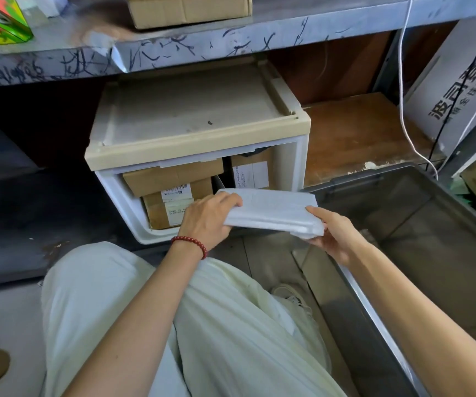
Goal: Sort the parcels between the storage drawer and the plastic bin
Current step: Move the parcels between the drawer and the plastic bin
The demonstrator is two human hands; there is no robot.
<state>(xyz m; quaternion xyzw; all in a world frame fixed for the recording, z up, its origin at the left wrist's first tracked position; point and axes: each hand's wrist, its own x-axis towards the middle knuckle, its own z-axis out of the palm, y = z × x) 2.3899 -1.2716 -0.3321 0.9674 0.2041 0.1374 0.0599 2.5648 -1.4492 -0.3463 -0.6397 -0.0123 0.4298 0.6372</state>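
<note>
1. A flat white padded parcel (274, 209) is grasped at both ends. The left hand (209, 217) is curled over its left edge. The right hand (335, 234) pinches its right corner, thumb on top and fingers beneath.
2. The two-handed hold is probably there to keep the soft, thin parcel level, so it neither sags nor slips.
3. Just beyond the left hand, a white plastic storage drawer (119, 196) is pulled out of its beige-topped cabinet frame (196, 144). The parcel's far edge overlaps the drawer's front opening.
4. Brown cardboard boxes (173, 176) with printed labels are stacked inside the drawer, directly behind the left hand's knuckles. Little free space is seen there, which may weigh against placing the parcel in it.
5. A large grey plastic bin (402, 202) lies open just beyond and to the outer side of the right hand, within easy reach.
6. The parcel is thus held between the two destinations, touching neither as far as can be seen. It is judged that its sorting has not yet been settled.
7. A red bead bracelet (191, 243) is worn on the left wrist. A scribbled grey metal shelf (202, 44) runs well above both hands.
</note>
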